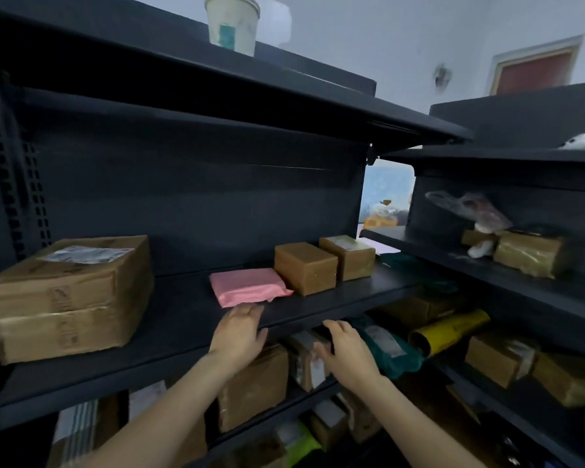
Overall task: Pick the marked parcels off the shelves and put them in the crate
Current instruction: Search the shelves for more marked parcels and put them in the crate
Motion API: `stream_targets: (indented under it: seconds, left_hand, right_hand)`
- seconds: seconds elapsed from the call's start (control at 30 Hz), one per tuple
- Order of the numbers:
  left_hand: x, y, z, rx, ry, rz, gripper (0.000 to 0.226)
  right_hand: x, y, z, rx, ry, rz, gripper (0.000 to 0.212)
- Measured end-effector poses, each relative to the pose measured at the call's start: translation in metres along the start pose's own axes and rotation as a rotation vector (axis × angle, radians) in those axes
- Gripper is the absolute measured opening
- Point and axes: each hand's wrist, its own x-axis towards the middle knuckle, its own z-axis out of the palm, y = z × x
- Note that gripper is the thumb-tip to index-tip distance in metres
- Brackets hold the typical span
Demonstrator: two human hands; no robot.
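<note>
- Pink and soft-wrapped, the flat parcel [247,287] lies on the middle shelf [169,319] of a dark metal rack, a little back from the front edge.
- Just to its right stand two small brown boxes: the nearer box [304,268] almost touches the parcel's corner, and the farther box [348,256] sits close behind it with a pale label on top.
- At the left end of the same shelf rests a large cardboard box [68,295], well apart from the parcel, with a shiny label on its lid.
- The left hand [238,336] reaches over the shelf with fingers straight and slightly spread, holding nothing. Its fingertips are at the parcel's front edge, but the blur hides whether they touch.
- The right hand [348,352] hovers at the shelf's front lip with fingers relaxed and empty, in front of the goods on the shelf below.
- That lower shelf holds a brown carton [254,386] under the left wrist, a dark green mailer [385,346] beside the right hand and a yellow roll [450,331] further right.
- A pale paper cup [232,23] stands on the rack's top.
- A second rack to the right carries a taped box [527,253] and a crumpled clear bag [466,206].
- No marking on any parcel is legible.
</note>
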Motion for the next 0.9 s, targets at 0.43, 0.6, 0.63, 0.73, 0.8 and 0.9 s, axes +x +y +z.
stream_targets:
  seconds: [0.43,0.6,0.63,0.73,0.8,0.9]
  left_hand:
    - [0.081,0.027,0.041,0.135,0.036,-0.21,0.055]
    - [0.113,0.01,0.043,0.153,0.029,-0.219,0.061]
    - [0.119,0.006,0.043,0.15,0.012,-0.21,0.063]
    - [0.136,-0.006,0.044,0.093,-0.058,-0.183,0.074]
    - [0.146,-0.012,0.046,0.102,-0.121,-0.17,0.082]
    - [0.153,-0.021,0.053,0.139,-0.211,-0.133,0.085]
  right_hand:
    - [0.111,0.067,-0.016,0.076,-0.001,-0.145,0.054]
    - [0.156,0.059,-0.009,0.062,0.026,-0.175,0.059]
    - [0.166,0.056,-0.008,0.042,0.04,-0.184,0.062]
    - [0.194,0.049,-0.005,-0.063,0.101,-0.195,0.075]
    - [0.211,0.044,-0.002,-0.109,0.108,-0.184,0.086]
    - [0.231,0.037,0.006,-0.128,0.032,-0.141,0.098]
